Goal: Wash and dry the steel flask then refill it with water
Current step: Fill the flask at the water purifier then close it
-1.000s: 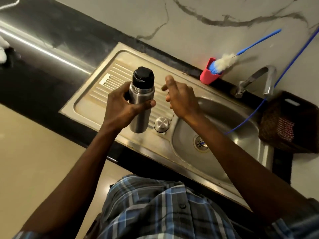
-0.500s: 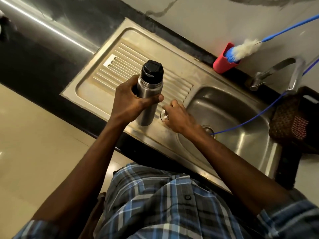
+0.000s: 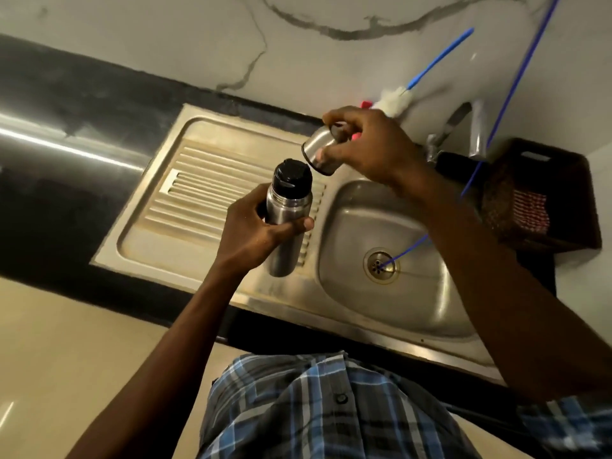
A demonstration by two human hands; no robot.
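Note:
The steel flask (image 3: pixel 287 207) with a black stopper on top stands upright in the air over the ribbed draining board, gripped around its middle by my left hand (image 3: pixel 255 230). My right hand (image 3: pixel 367 147) holds the flask's steel cup lid (image 3: pixel 318 150) tilted, its open mouth facing down-left, just above and right of the flask's top. Lid and flask are apart.
The steel sink (image 3: pixel 390 233) lies right of the draining board (image 3: pixel 205 200), with a tap (image 3: pixel 463 127) at the back. A blue hose (image 3: pixel 490 134) runs down into the drain. A bottle brush (image 3: pixel 407 94) in a red holder and a dark basket (image 3: pixel 536 197) sit behind.
My right hand reached down to the steel lid on the sink ledge, picked it up and raised it above the flask's top. The flask stayed in my left hand.

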